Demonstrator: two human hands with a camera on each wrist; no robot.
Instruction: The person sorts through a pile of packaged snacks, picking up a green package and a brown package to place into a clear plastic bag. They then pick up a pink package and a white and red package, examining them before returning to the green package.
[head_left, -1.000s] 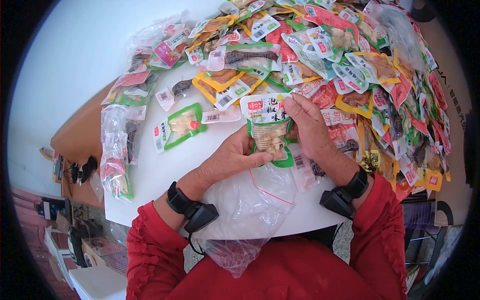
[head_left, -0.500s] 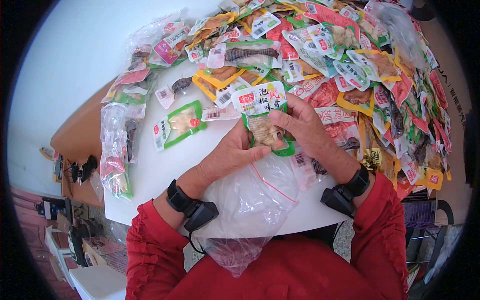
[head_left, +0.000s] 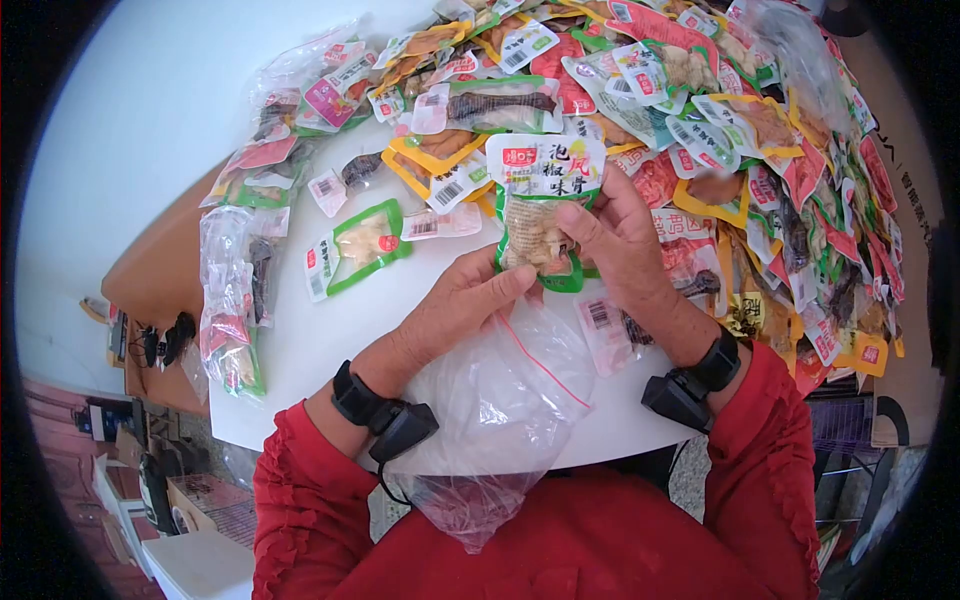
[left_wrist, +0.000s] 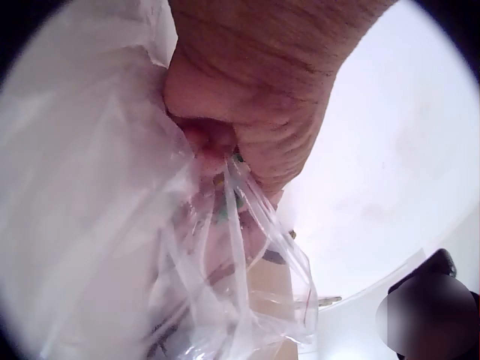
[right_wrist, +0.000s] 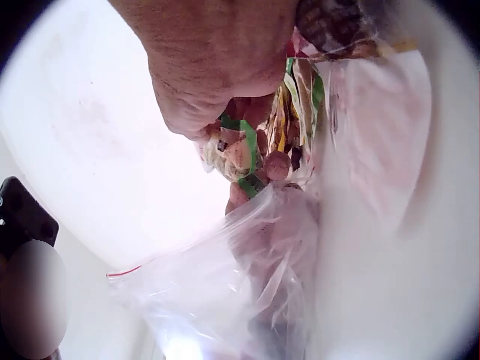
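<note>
A green-edged snack packet with a white printed top and pale pieces in its clear window stands tilted up between my hands. My left hand pinches its lower left part, thumb in front. At its right side, my right hand grips the packet with the thumb across the front. A clear plastic bag with a red line along its mouth hangs below the left hand and over the table's front edge. In the left wrist view, folds of this bag gather at the left hand's curled fingers.
A big pile of mixed snack packets covers the right and back of the white table. To the left lie a loose green-edged packet and a row of packets in clear bags. Cardboard stands at the right.
The packet was tipped slightly away and turned by the hands, then brought more upright. The right thumb moved from its top corner down onto its front. The bag has stayed nearly in place.
</note>
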